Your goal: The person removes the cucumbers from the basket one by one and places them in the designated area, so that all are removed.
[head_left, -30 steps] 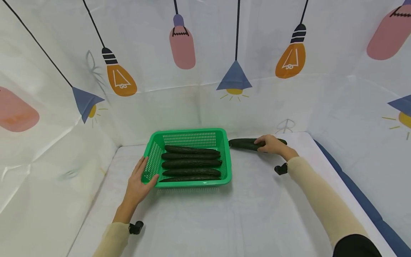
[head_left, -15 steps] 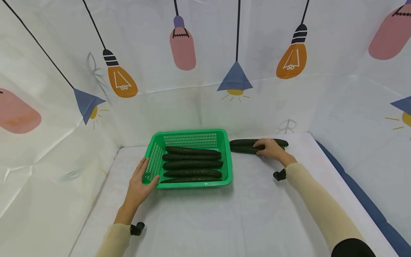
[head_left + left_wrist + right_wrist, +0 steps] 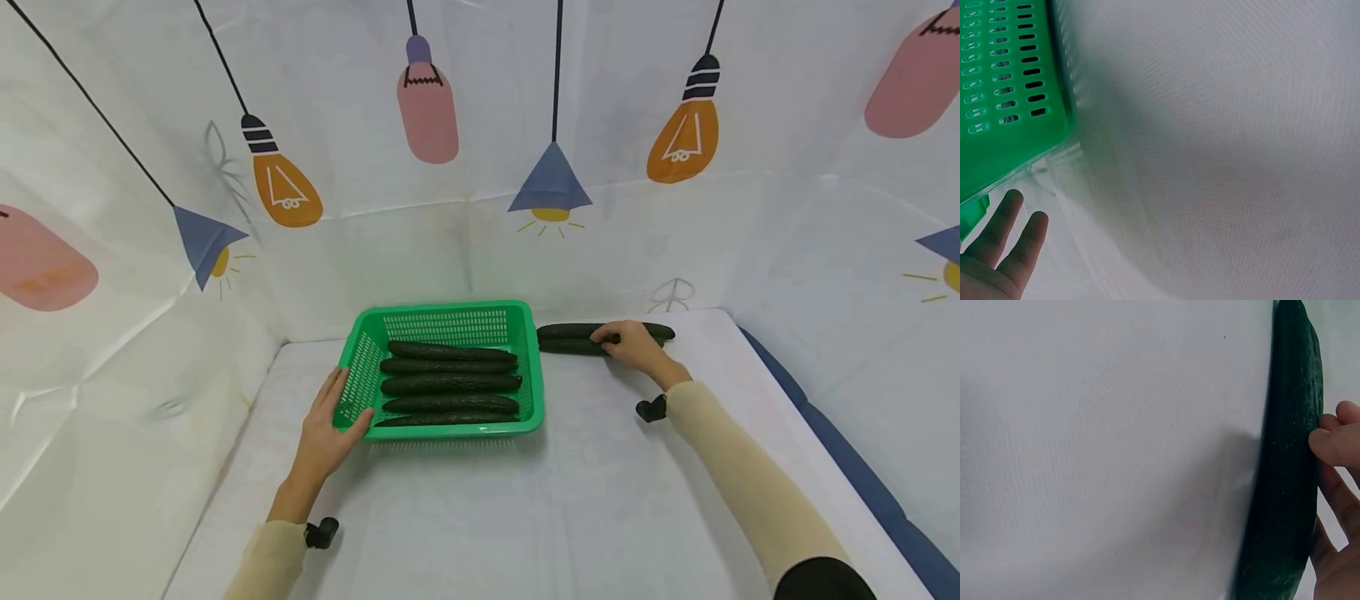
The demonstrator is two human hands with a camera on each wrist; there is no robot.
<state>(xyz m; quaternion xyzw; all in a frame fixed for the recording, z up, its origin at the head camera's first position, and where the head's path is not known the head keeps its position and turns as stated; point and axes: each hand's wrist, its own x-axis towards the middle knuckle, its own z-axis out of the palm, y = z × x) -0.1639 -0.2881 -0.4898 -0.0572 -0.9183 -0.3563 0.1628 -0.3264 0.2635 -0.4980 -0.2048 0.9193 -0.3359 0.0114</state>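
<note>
Right grip (image 3: 633,343) is pinching the near cucumber (image 3: 572,346) from above, thumb pressing at its side, fingers bending over the top! That cucumber is lying on, or barely above, the desk (image 3: 480,517), just right of the basket (image 3: 457,432), with the far cucumber (image 3: 564,331) stretching alongside at the back. Whether those two are touching under the fingers, the views aren't showing. Over on the other flank, the left grip (image 3: 322,433) is grasping nothing: it's resting against the basket's left side, fingers lying straight, thumb coming over the near corner, apparently steadying it. Inside, five cucumbers (image 3: 450,384) are lying side by side in a neat row. So the step in hand is looking like the pick-up, one cucumber being secured while its partner is waiting. And what's the next move calling for? By this reading, a sure squeeze, then a clean lift clear of the neighbour, with the other side keeping the basket from sliding.
</note>
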